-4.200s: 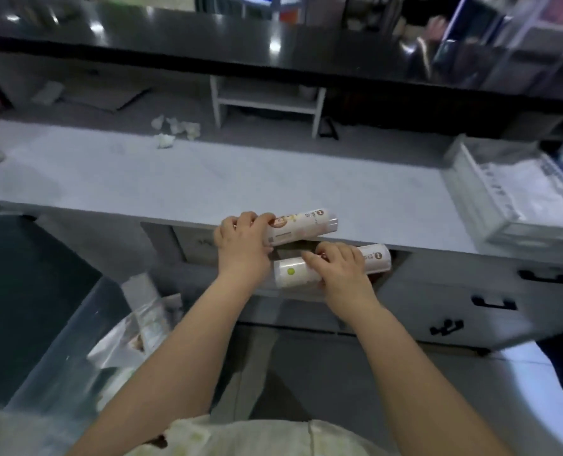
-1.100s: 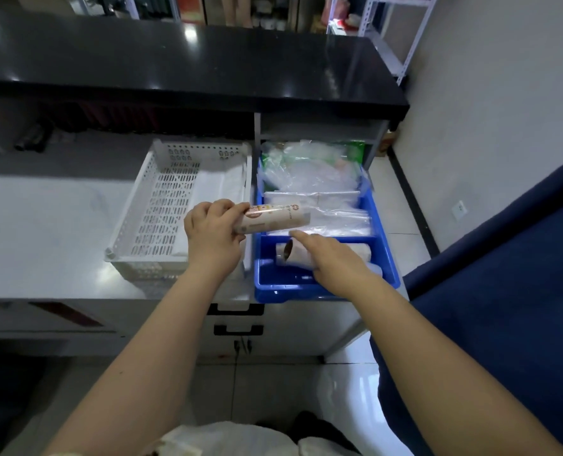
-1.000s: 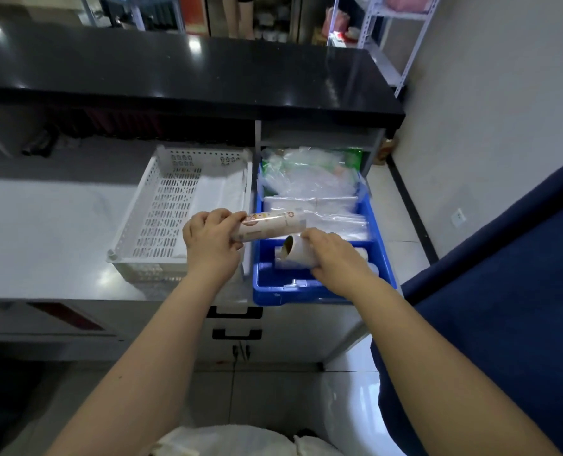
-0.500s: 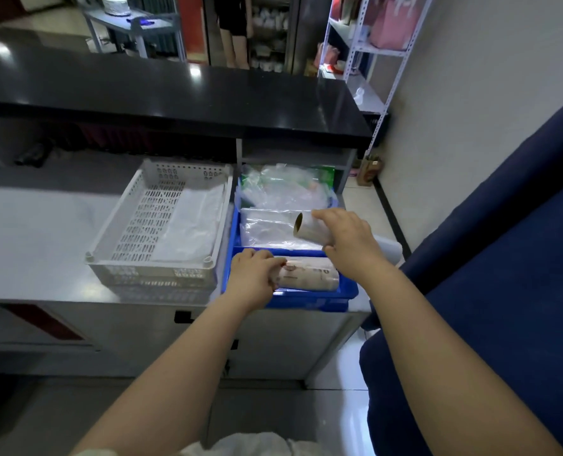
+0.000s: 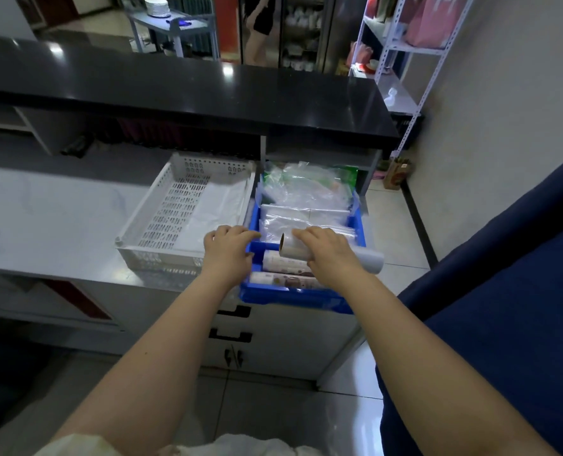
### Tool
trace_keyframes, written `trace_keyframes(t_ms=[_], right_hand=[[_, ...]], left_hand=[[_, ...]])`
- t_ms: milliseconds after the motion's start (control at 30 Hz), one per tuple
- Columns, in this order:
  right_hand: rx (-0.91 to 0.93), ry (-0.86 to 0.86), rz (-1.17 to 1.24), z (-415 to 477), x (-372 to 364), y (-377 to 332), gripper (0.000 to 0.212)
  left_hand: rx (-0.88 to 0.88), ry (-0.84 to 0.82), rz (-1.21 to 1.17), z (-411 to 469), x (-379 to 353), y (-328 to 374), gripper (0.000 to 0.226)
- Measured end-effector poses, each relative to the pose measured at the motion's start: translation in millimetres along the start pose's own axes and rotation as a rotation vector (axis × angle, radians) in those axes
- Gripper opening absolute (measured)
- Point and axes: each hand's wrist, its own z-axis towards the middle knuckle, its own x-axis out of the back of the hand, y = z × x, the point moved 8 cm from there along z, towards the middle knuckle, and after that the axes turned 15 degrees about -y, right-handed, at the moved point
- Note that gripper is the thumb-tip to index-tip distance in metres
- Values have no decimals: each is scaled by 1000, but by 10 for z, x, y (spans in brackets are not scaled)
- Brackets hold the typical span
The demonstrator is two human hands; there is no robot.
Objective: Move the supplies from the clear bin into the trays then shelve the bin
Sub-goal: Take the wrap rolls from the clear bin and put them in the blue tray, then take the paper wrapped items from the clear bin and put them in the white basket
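**Desk:** What did the head view give you at that moment?

**Me:** I read it as the unloading step, at the blue tray (image 5: 293, 296). The right hand (image 5: 331, 255) had its fingers (image 5: 306, 236) clamped over a roll (image 5: 368, 260), held just above the tray's near end. Two more rolls (image 5: 285, 266) lay inside that near end, with clear bags (image 5: 306, 205) stacked behind them.

**Desk:** And the left hand?

**Me:** The left hand (image 5: 229, 250) was empty, fingers loosely curled with gaps between them, at the tray's left wall, between it and the white basket (image 5: 155, 225) just beside it on the counter (image 5: 43, 225).

**Desk:** The clear bin?

**Me:** Not in view, so I couldn't tell what it held.

**Desk:** Next move?

**Me:** I judged the held roll needed lowering parallel to the other two, into the gap behind them, then releasing.
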Motion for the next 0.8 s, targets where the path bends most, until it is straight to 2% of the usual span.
trace_keyframes(t_ms=[133, 267, 367, 433, 500, 633, 800], right_hand=[[92, -129, -75, 266, -220, -315, 76], [125, -259, -88, 387, -502, -365, 71], [145, -218, 63, 469, -478, -405, 59], [251, -131, 160, 531, -353, -618, 56], [393, -72, 155, 602, -233, -988, 49], [598, -83, 37, 755, -229, -1896, 41], [812, -70, -147, 872, -461, -3174, 33]], left_hand=[[49, 75, -30, -84, 240, -196, 41], [101, 80, 9, -198, 238, -311, 44], [191, 104, 28, -307, 216, -482, 46], [265, 116, 25, -400, 207, -624, 46], [336, 136, 10, -526, 218, -789, 46], [474, 166, 3, -929, 262, -1268, 44], [645, 197, 30, -1720, 394, -2258, 49]])
